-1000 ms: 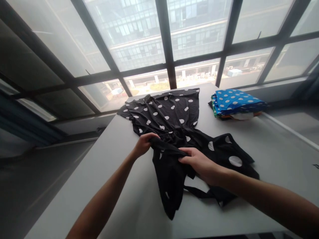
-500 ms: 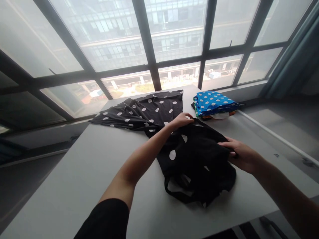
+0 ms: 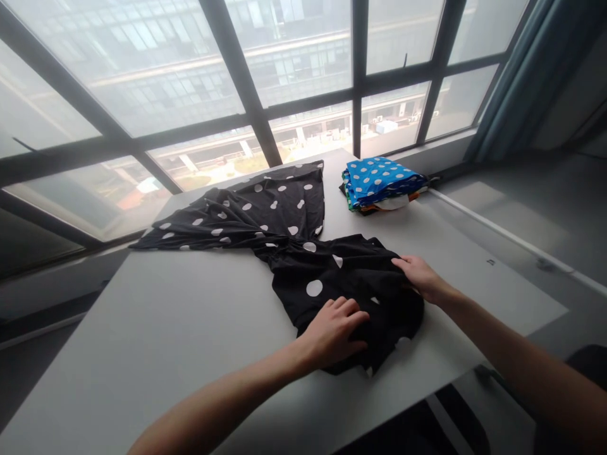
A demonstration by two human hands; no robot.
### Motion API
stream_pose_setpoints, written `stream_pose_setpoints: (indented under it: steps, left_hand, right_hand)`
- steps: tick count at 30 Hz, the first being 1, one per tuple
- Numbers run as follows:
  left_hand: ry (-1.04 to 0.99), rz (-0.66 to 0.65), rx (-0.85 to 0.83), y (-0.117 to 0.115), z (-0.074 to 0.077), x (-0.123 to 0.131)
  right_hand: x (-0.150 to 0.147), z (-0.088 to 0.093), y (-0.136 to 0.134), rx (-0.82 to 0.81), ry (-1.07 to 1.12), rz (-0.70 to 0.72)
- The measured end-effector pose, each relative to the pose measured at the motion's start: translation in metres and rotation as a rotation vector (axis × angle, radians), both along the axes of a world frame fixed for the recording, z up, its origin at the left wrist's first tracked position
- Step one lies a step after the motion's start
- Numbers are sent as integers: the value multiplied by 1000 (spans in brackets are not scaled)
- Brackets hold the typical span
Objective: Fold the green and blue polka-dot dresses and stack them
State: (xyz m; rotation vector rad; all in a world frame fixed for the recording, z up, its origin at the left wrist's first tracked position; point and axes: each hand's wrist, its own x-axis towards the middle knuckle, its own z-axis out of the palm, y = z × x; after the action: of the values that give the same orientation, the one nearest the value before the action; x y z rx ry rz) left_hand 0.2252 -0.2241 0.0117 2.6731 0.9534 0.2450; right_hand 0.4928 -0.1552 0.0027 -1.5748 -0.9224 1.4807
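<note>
A black dress with white polka dots (image 3: 313, 288) lies across the table, its skirt fanned out flat toward the window and its upper part bunched nearer me. My left hand (image 3: 337, 328) rests on the near part of the dress, fingers bent and thumb held apart, with no cloth seen pinched between them. On the right edge of the upper part, my right hand (image 3: 417, 276) grips the black cloth between thumb and fingers. Part of the right fingers is hidden in the fabric.
Beyond the dress, a folded stack of cloths (image 3: 382, 183) with a blue white-dotted one on top sits near the table's far right edge. The white table (image 3: 190, 328) stands against large framed windows. A blue-grey curtain (image 3: 509, 82) hangs at the right.
My left hand has let go of the dress's far edge and come back toward me onto its near part. The right hand still holds the right edge. The view has shifted right.
</note>
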Motion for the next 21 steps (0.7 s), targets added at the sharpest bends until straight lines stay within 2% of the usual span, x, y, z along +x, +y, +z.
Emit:
stream_pose_setpoints:
  steps: [2,4,7,9,11,14,16,19,21]
  left_hand:
    - [-5,-10,27,-4,-8,3]
    - [-97,-12,48,-1,-9,4]
    - [-329,-45,71,-2,0,3]
    - [-442,-131,60,-7,7,2]
    - [-466,-238,30,-14,10,1]
    - [-380,-324,11,-19,-2,3]
    - [-312,-348,24,-18,-15,6]
    - [-256,-382,25,-15,-32,8]
    - [-248,-388,5,-14,-38,8]
  right_hand:
    - [0,1,4,57,-50,-47]
    - [1,4,8,75,-69,-103]
    - [3,7,8,63,-43,-165]
    - [5,9,3,85,-7,-147]
    - [9,9,-5,129,37,-110]
    - [21,8,-16,182,6,-77]
    - [29,7,-17,143,-69,-7]
    - [34,6,-1,46,-114,106]
    - [29,6,18,41,-164,131]
